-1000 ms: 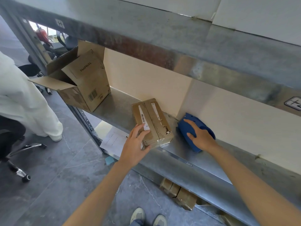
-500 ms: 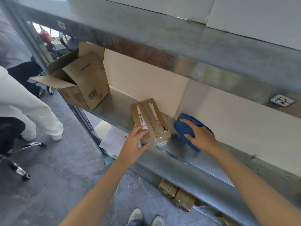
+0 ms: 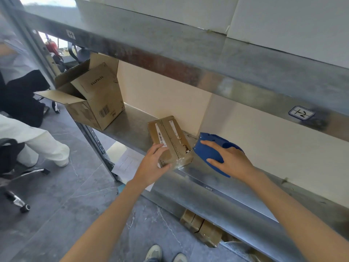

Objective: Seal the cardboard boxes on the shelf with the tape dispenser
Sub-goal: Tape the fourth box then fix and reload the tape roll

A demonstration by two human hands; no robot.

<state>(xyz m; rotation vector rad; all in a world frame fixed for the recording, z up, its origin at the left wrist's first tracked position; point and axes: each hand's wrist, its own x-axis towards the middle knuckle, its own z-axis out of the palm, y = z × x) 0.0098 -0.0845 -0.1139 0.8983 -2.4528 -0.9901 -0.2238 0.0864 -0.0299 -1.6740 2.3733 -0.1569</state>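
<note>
Now hands point(image 3: 151, 167) point(image 3: 232, 159) hold barcoded box point(image 3: 170, 140), tape dispenser point(image 3: 207, 151) below "+2" tag point(image 3: 301, 112).

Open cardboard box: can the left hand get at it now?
Probably yes: the left hand grips only the small taped box, and bare shelf lies between it and the open cardboard box.

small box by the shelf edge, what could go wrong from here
1. The small box sits right at the front lip of the shelf, and the left hand grips only its near corner. A hard tape pull might drag it off.
2. The left fingers lie on the box top beside the centre seam, possibly in the path of the tape dispenser that the right hand holds.
</note>
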